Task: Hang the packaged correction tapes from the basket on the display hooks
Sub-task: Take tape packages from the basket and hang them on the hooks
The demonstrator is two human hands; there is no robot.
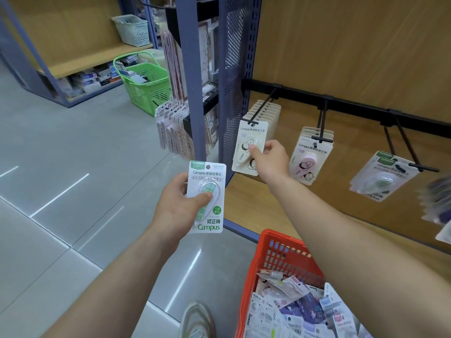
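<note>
Pinching the cream correction tape pack (246,140) at the leftmost hook's (263,107) tip, the right hand (271,159) arguably needed to slide it straight back; the left hand (173,206) gripped a green pack (208,178).

Green basket (146,86) on tile floor (61,154) by shelf (97,57) w/ white basket (131,30); shoe (197,320) btm.
</note>
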